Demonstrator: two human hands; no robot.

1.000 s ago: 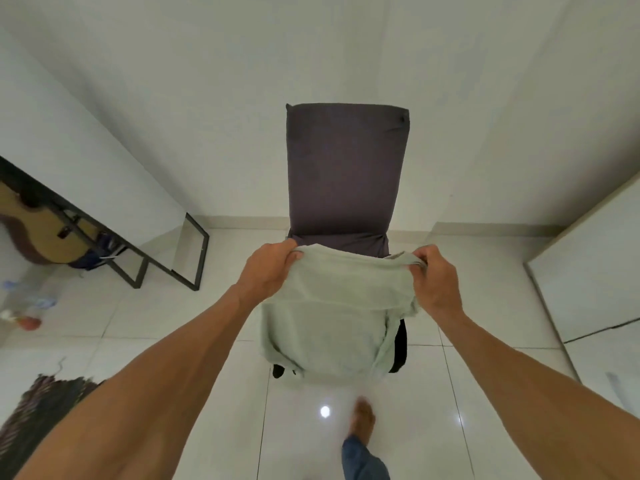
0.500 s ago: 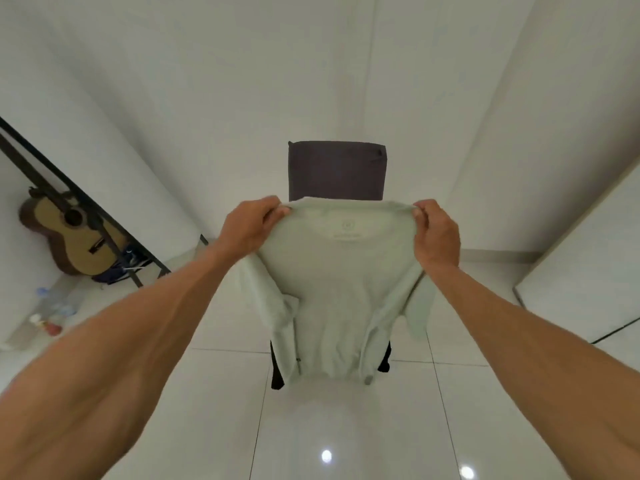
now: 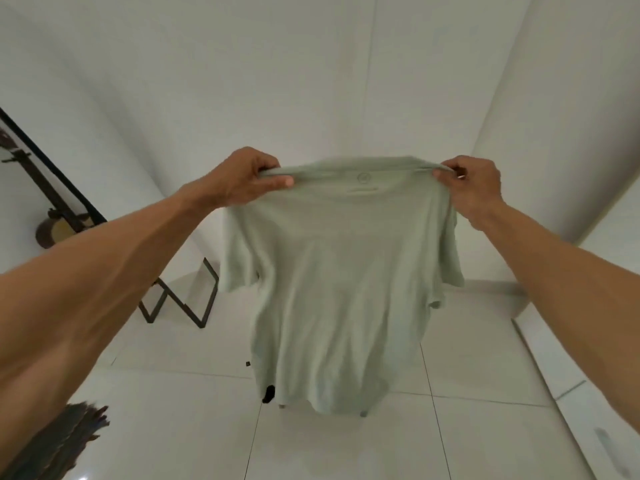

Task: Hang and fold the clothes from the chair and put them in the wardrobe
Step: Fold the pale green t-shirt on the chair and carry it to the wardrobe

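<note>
A pale green T-shirt (image 3: 341,282) hangs spread out in front of me, held up at chest height by its shoulders. My left hand (image 3: 247,181) pinches the left shoulder seam and my right hand (image 3: 474,187) pinches the right one. The collar with a small printed label faces me. The shirt hides nearly all of the chair; only a dark chair foot (image 3: 269,393) shows below the hem.
A black metal frame (image 3: 180,303) leans against the left wall, with a guitar (image 3: 57,226) behind it. A dark fringed rug (image 3: 59,441) lies at the lower left. A white wardrobe panel (image 3: 588,375) stands at the right. White floor tiles lie below.
Both hands have lifted the shirt from the chair seat up and outward. It has unfolded to full length and now covers the chair back that was visible before.
</note>
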